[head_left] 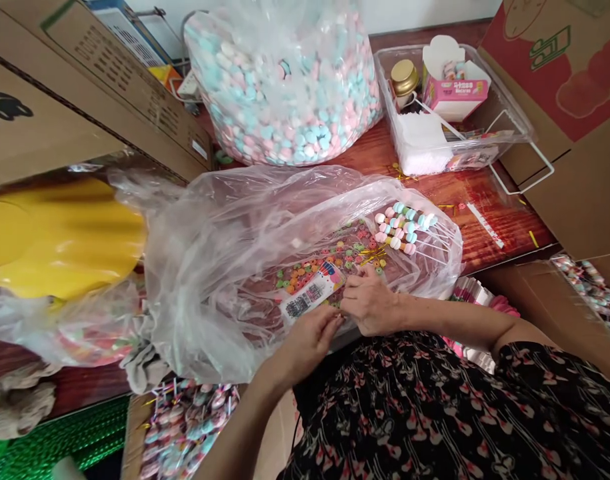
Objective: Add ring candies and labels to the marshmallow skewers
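Note:
My left hand and my right hand meet close to my body, fingers pinched together. Against my right fingers lies the end of a small printed plastic bag, white with blue and red. What my left fingertips pinch is too small to make out. Under the bag, ring-shaped candies in green, orange and red are scattered on a large clear plastic bag. Gold twist ties lie just beyond my right hand. Farther right rest several marshmallow skewers with white sticks.
A big bag of pastel marshmallows stands at the back. Right of it is a clear plastic basket with a pink box. Cardboard boxes flank the table. At left sits a yellow basin; below, a box holds wrapped sweets.

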`<control>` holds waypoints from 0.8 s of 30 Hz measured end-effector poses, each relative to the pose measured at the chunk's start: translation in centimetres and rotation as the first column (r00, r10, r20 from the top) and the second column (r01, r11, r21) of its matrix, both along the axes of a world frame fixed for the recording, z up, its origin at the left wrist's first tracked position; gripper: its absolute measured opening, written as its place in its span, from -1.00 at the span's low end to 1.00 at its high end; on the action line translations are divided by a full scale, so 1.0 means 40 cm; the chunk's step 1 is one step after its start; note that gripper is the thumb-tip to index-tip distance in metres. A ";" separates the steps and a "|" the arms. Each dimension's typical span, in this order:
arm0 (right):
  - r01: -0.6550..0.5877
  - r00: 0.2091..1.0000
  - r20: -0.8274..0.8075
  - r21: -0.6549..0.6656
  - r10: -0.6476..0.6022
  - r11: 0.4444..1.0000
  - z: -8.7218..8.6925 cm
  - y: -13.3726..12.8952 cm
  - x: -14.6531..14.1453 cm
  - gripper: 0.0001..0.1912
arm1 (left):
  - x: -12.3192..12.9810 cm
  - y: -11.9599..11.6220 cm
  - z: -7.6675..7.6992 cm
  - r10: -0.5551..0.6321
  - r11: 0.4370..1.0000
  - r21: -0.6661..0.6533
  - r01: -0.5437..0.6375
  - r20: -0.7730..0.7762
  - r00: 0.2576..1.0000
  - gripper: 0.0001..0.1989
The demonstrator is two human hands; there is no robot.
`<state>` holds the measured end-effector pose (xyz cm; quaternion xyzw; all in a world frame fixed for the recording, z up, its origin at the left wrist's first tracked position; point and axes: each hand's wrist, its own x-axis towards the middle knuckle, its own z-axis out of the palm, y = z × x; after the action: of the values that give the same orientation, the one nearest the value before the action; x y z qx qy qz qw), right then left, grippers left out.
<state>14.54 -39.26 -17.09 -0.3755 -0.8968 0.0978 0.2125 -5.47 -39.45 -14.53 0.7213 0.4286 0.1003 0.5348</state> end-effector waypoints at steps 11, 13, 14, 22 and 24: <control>0.349 0.926 0.140 0.027 -0.350 0.937 0.091 0.123 0.219 -0.77 | 0.049 0.031 -0.072 0.385 0.890 0.169 -0.423 0.218 0.897 -0.77; 0.303 0.905 0.316 -0.007 -0.286 0.953 0.082 0.155 0.266 -0.78 | 0.058 0.040 -0.073 0.574 0.819 -0.173 -0.548 0.285 0.768 -0.75; 0.275 0.891 0.380 -0.020 -0.247 0.961 0.070 0.167 0.280 -0.79 | 0.065 0.043 -0.068 0.650 0.758 -0.314 -0.571 0.294 0.701 -0.73; 0.099 0.915 0.386 0.053 -0.112 0.994 -0.009 0.201 0.290 -0.79 | 0.089 0.045 -0.020 0.790 0.586 -0.615 -0.528 0.289 0.541 -0.69; 0.035 0.936 0.345 0.113 -0.072 0.993 0.008 0.206 0.293 -0.82 | 0.084 0.045 -0.021 0.802 0.579 -0.586 -0.566 0.285 0.525 -0.71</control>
<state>26.28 -31.02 -16.79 -0.3995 -0.9136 -0.0232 0.0726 -2.13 -37.66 -15.39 0.2938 0.5303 0.4046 0.6846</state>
